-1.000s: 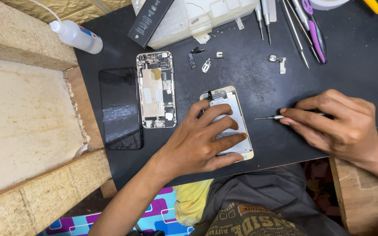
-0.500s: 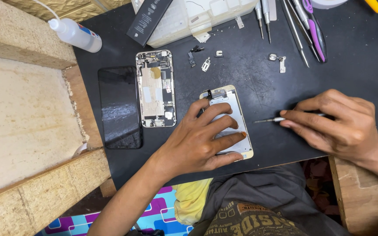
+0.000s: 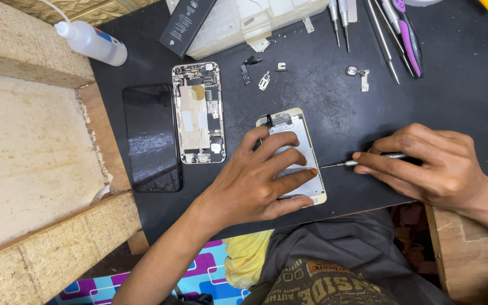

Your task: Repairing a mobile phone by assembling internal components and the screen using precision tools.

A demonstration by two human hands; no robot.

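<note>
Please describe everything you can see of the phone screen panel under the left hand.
The screen panel lies flat, back side up, on the black mat. It is a rounded rectangle with a gold rim and a silvery metal plate; small dark parts sit at its top edge. The left hand presses on it, and the screwdriver tip in the right hand meets its right edge.

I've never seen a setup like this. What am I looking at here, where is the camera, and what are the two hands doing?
The camera sits on a person's head and looks down at a black work mat. There is no machine, only two bare hands. The left hand presses flat on a phone screen panel lying face down. The right hand holds a thin screwdriver, its tip at the panel's edge. Nearby lie an opened phone body, a dark glass screen, a squeeze bottle, small loose parts and spare tools.
</note>
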